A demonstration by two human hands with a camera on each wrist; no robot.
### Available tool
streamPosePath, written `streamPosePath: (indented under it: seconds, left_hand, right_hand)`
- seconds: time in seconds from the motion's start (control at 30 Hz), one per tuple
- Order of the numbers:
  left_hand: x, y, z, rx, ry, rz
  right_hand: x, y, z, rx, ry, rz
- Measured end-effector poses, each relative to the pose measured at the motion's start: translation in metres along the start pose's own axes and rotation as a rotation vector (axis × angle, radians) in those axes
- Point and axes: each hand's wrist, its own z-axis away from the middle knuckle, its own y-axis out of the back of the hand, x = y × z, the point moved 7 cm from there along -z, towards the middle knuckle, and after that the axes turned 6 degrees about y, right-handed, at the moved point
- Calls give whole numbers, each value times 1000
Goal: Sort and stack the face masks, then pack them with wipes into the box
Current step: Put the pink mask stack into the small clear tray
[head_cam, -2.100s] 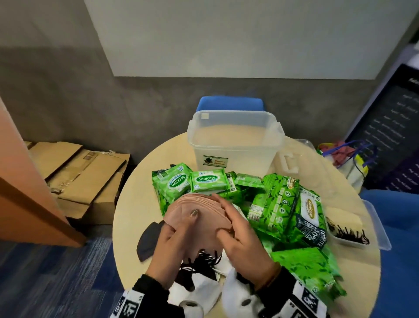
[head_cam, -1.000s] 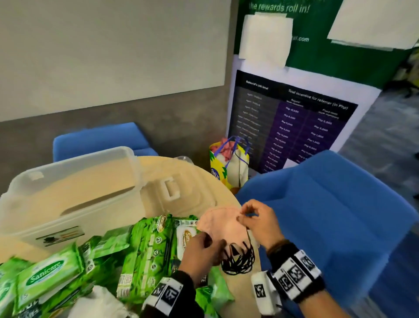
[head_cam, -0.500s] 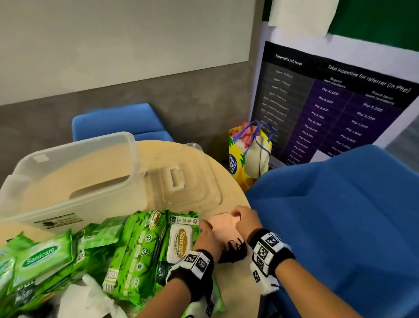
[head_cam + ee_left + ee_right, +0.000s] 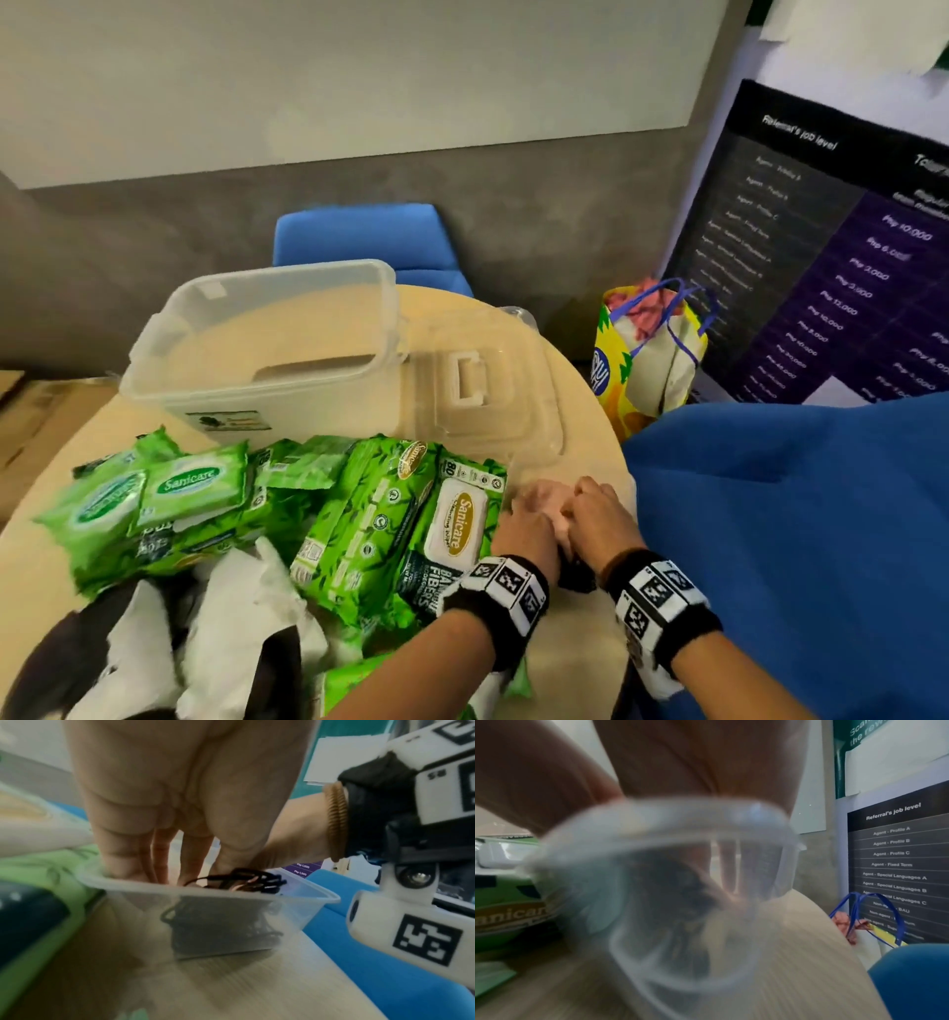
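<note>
Pink face masks [image 4: 545,501] lie pressed into a small clear tub [image 4: 205,908] at the table's [image 4: 585,447] right edge, beside the wipes packs [image 4: 457,519]. Left hand [image 4: 526,529] and right hand [image 4: 598,519] press down with extended fingers, gripping nothing. Large box [image 4: 267,354] stands behind.

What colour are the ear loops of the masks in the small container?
Black; the ear loops show best in the left wrist view.

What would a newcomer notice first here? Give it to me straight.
First the heap of green wipe packs across the round table. Behind it stands the large clear box, open, its lid lying beside it. At the table's right edge, the left hand and right hand press pink masks into a small clear tub.
</note>
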Motion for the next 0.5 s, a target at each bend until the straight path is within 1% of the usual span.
streamPosePath:
  seconds: [0.1, 0.2, 0.23, 0.33, 0.47, 0.5]
  left_hand:
    - [-6, 5, 11, -77, 52, 147]
    - [-17, 28, 28, -69, 86, 309]
    - [-26, 38, 36, -34, 98, 370]
    - [-50, 69, 67, 83, 74, 539]
    - [-110, 91, 130, 206, 6, 836]
    - [-126, 95, 147, 242, -5, 883]
  right_hand:
    - [6, -4, -5, 13, 2, 16]
    - [6, -8, -8, -3, 26, 52]
    - [3, -9, -11, -3, 49, 59]
    - [9, -18, -16, 4, 43, 98]
    - [6, -27, -25, -86, 51, 364]
    - [3, -29, -26, -105, 74, 377]
